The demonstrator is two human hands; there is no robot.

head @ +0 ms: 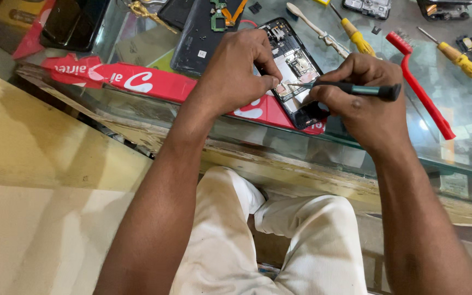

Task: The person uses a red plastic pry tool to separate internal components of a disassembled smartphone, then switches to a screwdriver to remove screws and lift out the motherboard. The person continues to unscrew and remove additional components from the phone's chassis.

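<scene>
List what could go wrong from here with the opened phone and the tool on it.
1. The right hand presses a dark screwdriver into the opened phone; a slip might scratch the exposed parts.
2. The phone lies near the edge of the glass counter, steadied only by the left hand; a push may slide it off.
3. The red brush and yellow screwdrivers lie close to the right hand, which could knock them.
</scene>
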